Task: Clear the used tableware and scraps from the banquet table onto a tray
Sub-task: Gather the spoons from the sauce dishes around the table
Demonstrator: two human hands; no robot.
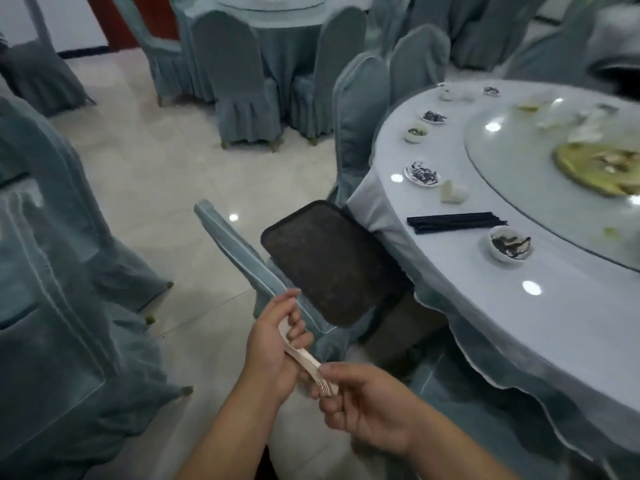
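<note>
My left hand (273,344) grips a stack of white spoons (304,360) by the bowls. My right hand (367,407) pinches the handle ends of the same stack. Just beyond them a dark rectangular tray (325,258) lies empty on the seat of a covered chair. On the round banquet table (485,306) to the right lie a bundle of black chopsticks (453,221), a white bowl with dark scraps (510,247), a small plate of dark scraps (422,174) and a crumpled white napkin (453,194).
More small dishes (433,116) sit along the table's far rim. A glass turntable (554,174) holds a yellow platter (599,168) of leftovers. Covered chairs (65,306) stand at left and around another table (277,36) at the back. Tiled floor lies between.
</note>
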